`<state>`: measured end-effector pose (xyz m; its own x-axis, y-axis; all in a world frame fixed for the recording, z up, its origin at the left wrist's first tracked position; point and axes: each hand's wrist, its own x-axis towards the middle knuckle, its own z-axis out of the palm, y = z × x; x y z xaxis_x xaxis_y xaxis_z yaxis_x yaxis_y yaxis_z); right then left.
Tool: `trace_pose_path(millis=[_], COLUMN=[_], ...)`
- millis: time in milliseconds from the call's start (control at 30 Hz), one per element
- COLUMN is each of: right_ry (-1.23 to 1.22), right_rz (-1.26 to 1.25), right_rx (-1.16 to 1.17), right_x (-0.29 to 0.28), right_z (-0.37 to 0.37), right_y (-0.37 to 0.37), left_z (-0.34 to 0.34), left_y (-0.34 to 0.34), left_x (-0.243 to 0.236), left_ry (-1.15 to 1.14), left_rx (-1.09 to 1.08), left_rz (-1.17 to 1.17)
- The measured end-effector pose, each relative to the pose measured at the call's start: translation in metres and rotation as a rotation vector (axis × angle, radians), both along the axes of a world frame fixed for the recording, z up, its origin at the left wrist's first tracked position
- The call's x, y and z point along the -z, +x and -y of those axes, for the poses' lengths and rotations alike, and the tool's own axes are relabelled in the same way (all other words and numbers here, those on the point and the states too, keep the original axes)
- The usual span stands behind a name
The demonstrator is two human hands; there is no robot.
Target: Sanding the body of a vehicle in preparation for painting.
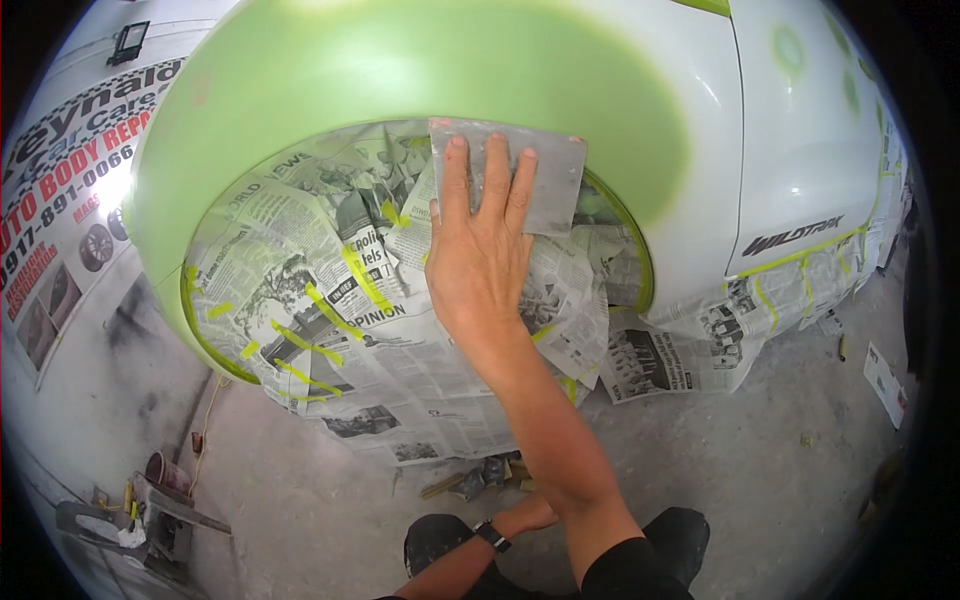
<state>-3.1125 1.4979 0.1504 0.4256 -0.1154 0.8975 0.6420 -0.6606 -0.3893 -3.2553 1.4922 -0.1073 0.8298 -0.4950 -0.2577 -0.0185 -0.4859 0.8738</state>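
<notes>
My right hand (478,265) lies over a thin grey sheet of sandpaper (556,182), its fingers stretched upward and pressing the sheet at the wheel arch's upper edge. The sheet's top overlaps the lower rim of a light green and white car fender (400,65). Beneath the palm, newspaper (400,345) covers the wheel opening, fixed with strips of yellow-green masking tape (368,277). My left hand (532,512), with a dark watch on its wrist, is low near my knees. My right forearm hides its fingers.
A white car door (830,130) adjoins the fender on the right, with newspaper masking along its lower edge. Small scraps and a stick (443,486) lie on the concrete floor below the arch. At left are a printed banner (70,190) and a low stand (165,520) with tools.
</notes>
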Motion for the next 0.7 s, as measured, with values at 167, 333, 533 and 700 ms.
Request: trace_pose_path(millis=[167,333,533,700], right_ry=[-0.015,0.008,-0.002,0.01], right_rz=[-0.019,0.044,0.0,-0.012], right_rx=[0.004,0.03,0.008,-0.012], right_x=[0.0,0.001,-0.005,-0.003], right_z=[0.001,0.0,0.003,0.004], right_y=[0.006,0.001,0.003,-0.007], left_z=[0.004,0.001,-0.002,-0.004], left_y=[0.0,-0.001,-0.001,0.002], left_x=[-0.012,-0.009,0.013,0.01], left_ry=[-0.055,-0.09,-0.087,-0.011], left_rx=[-0.016,-0.047,-0.022,0.026], left_rz=[-0.031,-0.059,0.008,-0.004])
